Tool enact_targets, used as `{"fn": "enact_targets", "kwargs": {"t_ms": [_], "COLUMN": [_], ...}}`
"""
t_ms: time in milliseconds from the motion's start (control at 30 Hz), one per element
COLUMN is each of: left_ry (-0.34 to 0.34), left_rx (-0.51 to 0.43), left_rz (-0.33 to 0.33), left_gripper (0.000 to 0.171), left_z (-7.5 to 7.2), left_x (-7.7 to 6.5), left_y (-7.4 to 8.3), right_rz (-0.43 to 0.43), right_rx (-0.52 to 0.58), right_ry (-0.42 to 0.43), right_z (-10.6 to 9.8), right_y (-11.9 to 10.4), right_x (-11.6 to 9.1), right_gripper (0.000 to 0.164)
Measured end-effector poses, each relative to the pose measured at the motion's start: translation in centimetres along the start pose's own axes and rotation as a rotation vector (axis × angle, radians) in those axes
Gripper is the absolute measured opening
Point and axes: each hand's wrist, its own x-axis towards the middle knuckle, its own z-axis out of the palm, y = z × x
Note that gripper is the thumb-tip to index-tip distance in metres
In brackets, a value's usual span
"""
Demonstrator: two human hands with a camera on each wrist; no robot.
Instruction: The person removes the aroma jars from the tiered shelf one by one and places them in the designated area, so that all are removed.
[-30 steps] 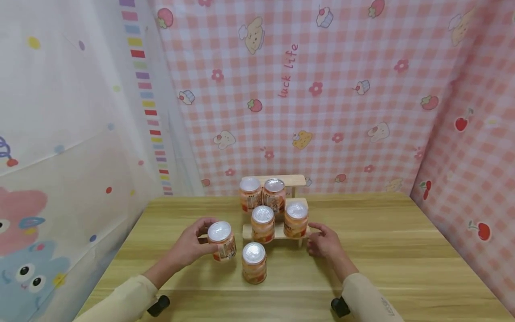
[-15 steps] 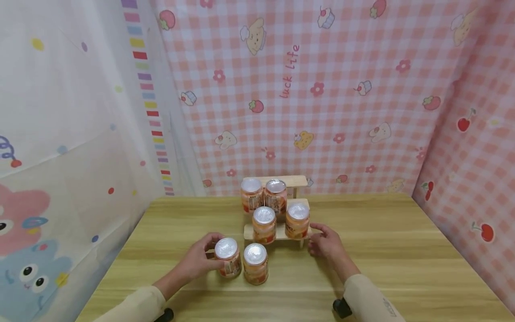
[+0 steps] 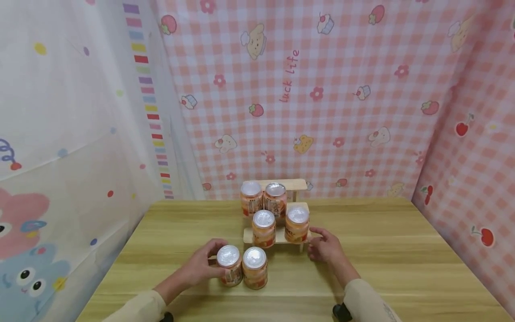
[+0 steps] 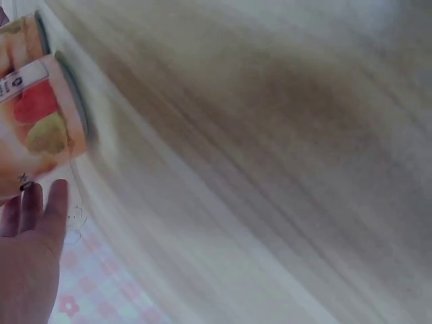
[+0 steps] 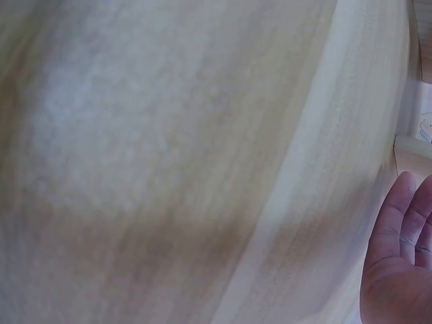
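Note:
In the head view, my left hand point(image 3: 203, 267) grips a can point(image 3: 231, 276) with an orange label and silvery lid, thumb in front and fingers behind. It stands upright on the table, close beside a similar can point(image 3: 255, 273). The left wrist view shows fingertips by a can point(image 4: 40, 121) with fruit on its label. My right hand point(image 3: 327, 247) is at the right end of a small wooden stepped stand point(image 3: 280, 237), index finger reaching toward a can point(image 3: 297, 228) on its lower step. In the right wrist view that hand's fingers point(image 5: 388, 229) are relaxed, near a wooden edge.
Another can point(image 3: 263, 232) stands on the lower step's left. Behind it, two cans point(image 3: 251, 202) sit side by side, higher on the stand. The wooden table point(image 3: 374, 268) meets a pink checked cloth point(image 3: 354, 116) at the back and a white patterned cloth point(image 3: 80, 112) at left.
My left hand has lowered its can toward the near right and brought it beside the other can on the table. My right hand has stayed by the stand.

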Motion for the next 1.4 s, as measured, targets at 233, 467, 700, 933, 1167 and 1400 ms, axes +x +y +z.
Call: {"fn": "enact_targets", "kwargs": {"t_ms": [233,467,700,933,1167,1400], "left_ry": [0.049,0.142,0.162,0.202,0.218,0.190], "left_rx": [0.017,0.019,0.044,0.014,0.039,0.045], "left_rz": [0.025,-0.005,-0.015,0.015,0.015,0.025], "left_gripper": [0.065,0.064,0.072,0.074,0.077,0.082], "left_z": [-1.2,-2.4,-3.7,-4.7,-4.9,-4.0], "left_x": [1.0,2.8,4.8,6.9,9.2,11.6], "left_y": [0.3,1.6,3.2,4.6,6.6,7.8], "right_rz": [0.013,0.019,0.016,0.008,0.016,0.010], "right_rx": [-0.007,-0.008,-0.001,0.012,-0.004,0.008], "right_ry": [-0.009,-0.013,-0.017,-0.029,-0.024,-0.032], "right_z": [-0.1,-0.1,-0.1,-0.1,0.0,-0.2], "right_y": [0.0,-0.3,-0.5,-0.4,-0.4,-0.4], "right_x": [0.1,0.0,-0.1,-0.3,-0.3,-0.4], "right_gripper": [0.045,0.045,0.045,0.045,0.044,0.044]}}
